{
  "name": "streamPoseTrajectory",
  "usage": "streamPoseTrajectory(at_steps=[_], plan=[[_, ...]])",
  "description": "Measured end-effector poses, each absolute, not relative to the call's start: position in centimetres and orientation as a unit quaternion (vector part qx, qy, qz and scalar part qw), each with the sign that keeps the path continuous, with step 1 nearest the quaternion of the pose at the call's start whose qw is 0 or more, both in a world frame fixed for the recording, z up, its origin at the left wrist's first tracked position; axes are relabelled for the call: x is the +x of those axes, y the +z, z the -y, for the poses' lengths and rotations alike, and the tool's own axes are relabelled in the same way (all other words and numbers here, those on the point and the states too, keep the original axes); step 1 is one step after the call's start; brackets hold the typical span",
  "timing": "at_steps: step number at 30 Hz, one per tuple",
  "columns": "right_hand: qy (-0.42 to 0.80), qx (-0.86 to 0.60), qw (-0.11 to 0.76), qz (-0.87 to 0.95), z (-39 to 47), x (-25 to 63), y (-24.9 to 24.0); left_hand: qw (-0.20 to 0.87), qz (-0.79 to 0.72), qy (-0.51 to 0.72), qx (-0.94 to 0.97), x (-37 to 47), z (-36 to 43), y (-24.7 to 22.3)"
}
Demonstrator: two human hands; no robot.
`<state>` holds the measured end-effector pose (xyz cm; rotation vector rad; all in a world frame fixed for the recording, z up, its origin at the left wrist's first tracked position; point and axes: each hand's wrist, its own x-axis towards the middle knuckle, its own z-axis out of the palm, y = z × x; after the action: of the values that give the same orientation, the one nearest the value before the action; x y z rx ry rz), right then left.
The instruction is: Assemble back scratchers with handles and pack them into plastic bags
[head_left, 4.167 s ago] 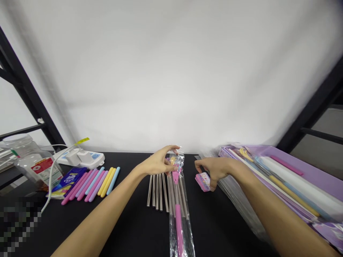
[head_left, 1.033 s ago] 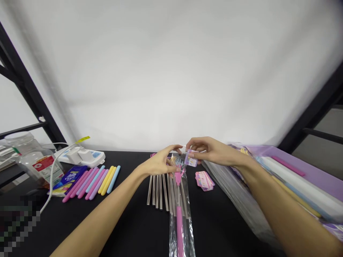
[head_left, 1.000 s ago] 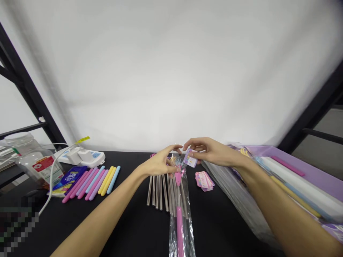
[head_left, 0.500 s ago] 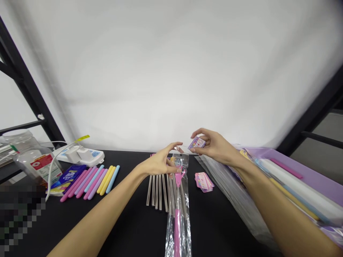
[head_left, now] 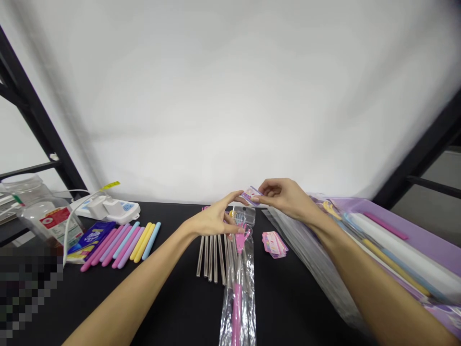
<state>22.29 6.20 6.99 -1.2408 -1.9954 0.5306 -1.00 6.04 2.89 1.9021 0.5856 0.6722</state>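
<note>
A pink hand-shaped back scratcher (head_left: 240, 244) with a metal rod lies inside a long clear plastic bag (head_left: 249, 283). At the bag's upper end is my left hand (head_left: 216, 217), its thumb side at the mouth of the bag and its forefinger raised. My right hand (head_left: 284, 197) pinches a small purple printed card (head_left: 251, 195) between thumb and fingers. The card's left edge meets or nearly meets my left forefinger, above the bag. Several metal rods (head_left: 211, 259) lie side by side, partly under the bag. A small pile of pink printed cards (head_left: 274, 244) rests right of the bag.
Pink, purple, blue and yellow handles (head_left: 122, 244) lie in a row at left, beside a blue packet (head_left: 91, 240), a power strip (head_left: 126, 210) and a clear jar (head_left: 50, 216). At right are stacked clear bags (head_left: 306, 254) and a purple bin (head_left: 432, 240).
My right hand has brought the card left, to my left forefinger, and the card has turned a little. My left hand stays at the bag; the bag's lower end has shifted slightly left.
</note>
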Motion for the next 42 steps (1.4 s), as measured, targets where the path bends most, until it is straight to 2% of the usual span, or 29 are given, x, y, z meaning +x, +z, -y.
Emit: streamPoseTrajectory(at_steps=[2,7,17,24,31,36,42], plan=[[0.207,-0.468,0.367,0.777,-6.4,22.4,6.8,0.497,-0.244,0.281,0.784,-1.0,-6.0,2.9],[0.324,-0.459,0.343,0.753,-6.2,22.4,6.7,0.502,-0.240,0.275,0.784,-0.9,-5.9,3.0],[0.226,-0.444,0.372,0.783,-5.2,21.3,7.4,0.527,-0.248,0.285,0.761,-0.8,-5.9,2.9],[0.280,-0.417,0.368,0.783,-5.5,21.1,7.1,0.532,-0.249,0.287,0.757,-0.7,-6.2,2.7],[0.334,-0.416,0.311,0.787,-5.3,21.3,7.3,0.526,-0.248,0.289,0.760,-0.8,-6.2,2.8],[0.332,-0.449,0.343,0.755,-5.6,21.1,7.0,0.537,-0.243,0.282,0.757,-0.6,-6.0,2.9],[0.391,-0.435,0.357,0.728,-5.7,21.3,6.8,0.529,-0.248,0.296,0.755,-0.7,-5.9,3.3]])
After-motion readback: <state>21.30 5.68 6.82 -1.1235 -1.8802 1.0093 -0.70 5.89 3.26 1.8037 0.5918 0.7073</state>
